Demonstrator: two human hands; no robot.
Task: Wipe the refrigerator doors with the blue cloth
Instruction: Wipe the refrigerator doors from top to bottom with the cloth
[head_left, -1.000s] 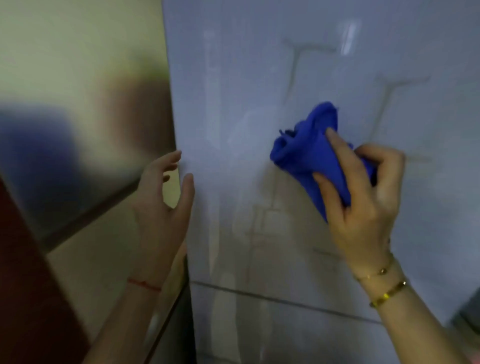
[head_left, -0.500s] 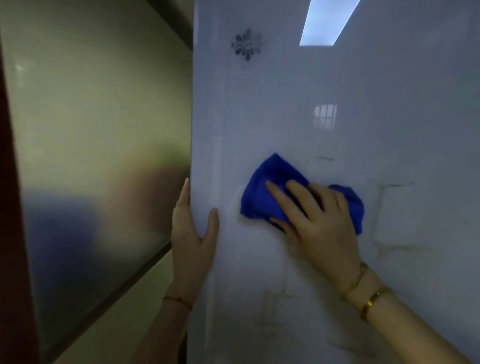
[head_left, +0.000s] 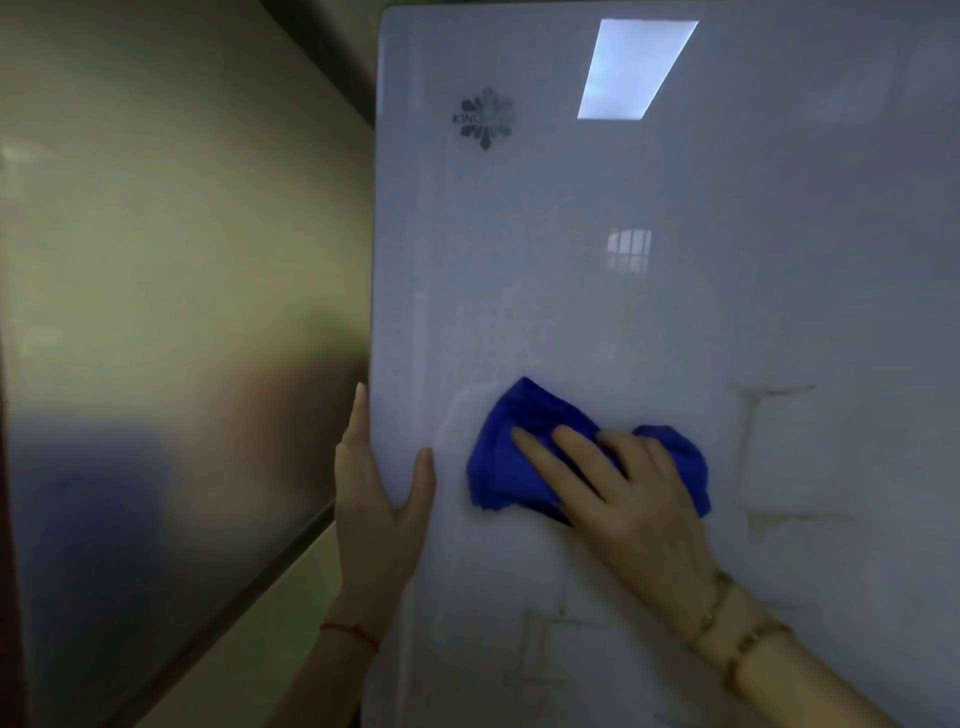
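Observation:
A glossy white refrigerator door (head_left: 649, 312) fills the middle and right of the head view, with a dark logo near its top left. The bunched blue cloth (head_left: 506, 457) lies flat against the door's lower left part. My right hand (head_left: 618, 483) presses on the cloth with straight, spread fingers. My left hand (head_left: 376, 493) holds the door's left edge, thumb on the front face and fingers behind the edge.
A brushed metal panel (head_left: 156, 364) stands to the left of the door, with a dark seam running diagonally across its lower part. Faint streak marks (head_left: 753, 452) show on the door to the right of the cloth. A ceiling light reflects near the door's top.
The view has risen up the door. My right hand went from gripping the cloth to pressing it flat, further left. My left hand took hold of the door's edge.

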